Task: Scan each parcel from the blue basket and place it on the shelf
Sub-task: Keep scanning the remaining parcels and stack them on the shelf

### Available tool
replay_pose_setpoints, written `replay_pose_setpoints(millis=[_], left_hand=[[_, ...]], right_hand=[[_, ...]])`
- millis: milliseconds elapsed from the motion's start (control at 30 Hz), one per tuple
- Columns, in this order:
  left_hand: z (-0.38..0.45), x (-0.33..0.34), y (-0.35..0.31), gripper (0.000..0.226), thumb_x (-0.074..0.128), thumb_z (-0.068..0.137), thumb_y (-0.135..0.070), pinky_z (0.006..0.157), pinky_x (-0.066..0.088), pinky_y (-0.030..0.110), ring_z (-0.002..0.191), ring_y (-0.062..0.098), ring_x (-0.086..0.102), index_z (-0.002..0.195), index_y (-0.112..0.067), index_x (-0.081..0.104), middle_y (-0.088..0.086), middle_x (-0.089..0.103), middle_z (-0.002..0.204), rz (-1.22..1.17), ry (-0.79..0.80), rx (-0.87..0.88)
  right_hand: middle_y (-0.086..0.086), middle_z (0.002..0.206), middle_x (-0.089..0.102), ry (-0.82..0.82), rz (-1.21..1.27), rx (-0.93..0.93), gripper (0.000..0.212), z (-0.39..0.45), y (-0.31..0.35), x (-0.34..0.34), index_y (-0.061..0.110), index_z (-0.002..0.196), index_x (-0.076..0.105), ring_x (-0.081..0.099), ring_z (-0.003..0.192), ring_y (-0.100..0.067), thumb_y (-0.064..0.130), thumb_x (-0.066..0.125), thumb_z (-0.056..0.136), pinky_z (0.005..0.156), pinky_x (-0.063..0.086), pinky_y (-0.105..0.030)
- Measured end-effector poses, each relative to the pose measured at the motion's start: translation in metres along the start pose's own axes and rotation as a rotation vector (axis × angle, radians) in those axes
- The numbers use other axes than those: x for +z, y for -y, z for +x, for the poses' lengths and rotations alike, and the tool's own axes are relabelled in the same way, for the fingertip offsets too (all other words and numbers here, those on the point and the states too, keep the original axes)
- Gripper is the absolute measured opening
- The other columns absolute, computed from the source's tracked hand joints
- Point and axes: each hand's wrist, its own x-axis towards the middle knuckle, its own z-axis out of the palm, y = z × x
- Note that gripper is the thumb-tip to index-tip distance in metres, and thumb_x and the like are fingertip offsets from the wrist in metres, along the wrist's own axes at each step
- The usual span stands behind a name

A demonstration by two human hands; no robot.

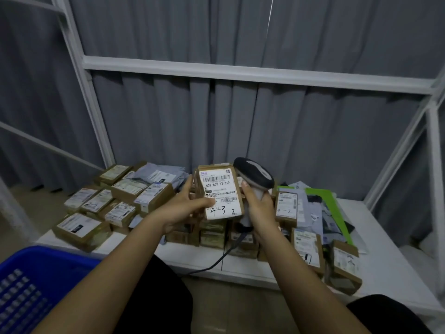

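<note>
The left hand point(183, 208) grasps a small cardboard parcel point(220, 191) by its lower left edge, thumb on the label, raised above the shelf point(385, 237). The right hand point(258, 203) grips the scanner point(254, 175) just right of it. The parcel looks light and stiff (one-handed pinch suffices); edges are best.

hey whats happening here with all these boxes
A person is scanning parcels. The left hand holds a small cardboard parcel upright, label toward the camera, while the right hand grips a corded barcode scanner right beside it. Many labelled parcels already lie on the white shelf behind, and the blue basket sits at lower left.
</note>
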Motion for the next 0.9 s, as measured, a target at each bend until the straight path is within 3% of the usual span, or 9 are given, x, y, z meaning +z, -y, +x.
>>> replay_pose_setpoints(millis=[67,133,200,233,367,433,600,900], left_hand=[[0.004,-0.004,0.006,0.102,0.079,0.075,-0.016,0.097,0.049,0.048,0.109,0.019,0.063,0.150,-0.031,0.013,-0.001,0.056,0.136,0.035,-0.095,0.022],[0.009,-0.010,0.012,0.082,0.083,0.070,-0.020,0.097,0.049,0.049,0.107,0.018,0.064,0.138,-0.026,0.038,-0.002,0.062,0.128,0.080,-0.154,0.052],[0.012,-0.018,0.016,0.061,0.084,0.068,-0.023,0.095,0.050,0.049,0.105,0.018,0.066,0.118,-0.033,0.051,-0.004,0.068,0.117,0.123,-0.201,0.066],[0.014,-0.021,0.018,0.059,0.084,0.068,-0.022,0.094,0.051,0.047,0.104,0.018,0.066,0.116,-0.035,0.051,-0.004,0.068,0.115,0.118,-0.224,0.074],[0.015,-0.029,0.023,0.084,0.080,0.073,-0.009,0.076,0.057,0.038,0.104,0.023,0.064,0.139,-0.029,0.033,0.002,0.065,0.117,-0.002,-0.310,0.066],[0.015,-0.031,0.024,0.081,0.077,0.076,-0.006,0.061,0.055,0.029,0.102,0.025,0.065,0.140,-0.027,0.032,0.004,0.065,0.117,-0.001,-0.319,0.040],[0.018,-0.039,0.029,0.067,0.074,0.080,-0.012,0.042,0.046,0.020,0.082,0.016,0.067,0.137,-0.024,0.040,0.005,0.064,0.122,0.007,-0.349,-0.029],[0.018,-0.044,0.031,0.076,0.073,0.081,-0.007,0.057,0.050,0.026,0.079,0.009,0.062,0.144,-0.024,0.033,-0.003,0.059,0.115,-0.013,-0.407,-0.014]], right_hand=[[0.004,0.109,0.068,-0.006,-0.040,-0.016,0.049,-0.001,0.002,0.001,0.020,0.128,0.053,0.065,0.100,-0.015,0.045,0.064,0.087,0.091,0.051,-0.041],[0.008,0.097,0.068,0.010,-0.057,-0.028,0.038,-0.002,0.002,-0.002,0.018,0.123,0.054,0.065,0.084,-0.006,0.038,0.062,0.091,0.074,0.051,-0.028],[0.008,0.083,0.066,0.031,-0.103,-0.038,0.028,-0.005,0.001,-0.005,0.017,0.114,0.056,0.062,0.069,-0.004,0.035,0.060,0.093,0.062,0.046,-0.023],[0.006,0.077,0.066,0.040,-0.131,-0.039,0.028,-0.007,0.001,-0.006,0.015,0.111,0.058,0.061,0.063,-0.007,0.036,0.060,0.092,0.061,0.046,-0.023],[0.001,0.064,0.063,0.116,-0.222,-0.004,0.027,-0.013,-0.003,-0.006,0.009,0.097,0.063,0.058,0.057,-0.014,0.034,0.067,0.087,0.068,0.053,-0.038],[-0.001,0.067,0.063,0.163,-0.241,0.014,0.024,-0.018,-0.003,-0.007,0.011,0.096,0.062,0.057,0.057,-0.015,0.030,0.070,0.083,0.068,0.052,-0.038],[-0.002,0.072,0.062,0.239,-0.243,0.032,0.030,-0.027,-0.008,-0.012,0.013,0.103,0.058,0.053,0.055,-0.014,0.023,0.074,0.081,0.059,0.049,-0.031],[-0.007,0.075,0.062,0.311,-0.205,0.076,0.046,-0.032,-0.015,-0.020,0.002,0.105,0.064,0.053,0.060,-0.017,0.029,0.081,0.073,0.063,0.048,-0.035]])
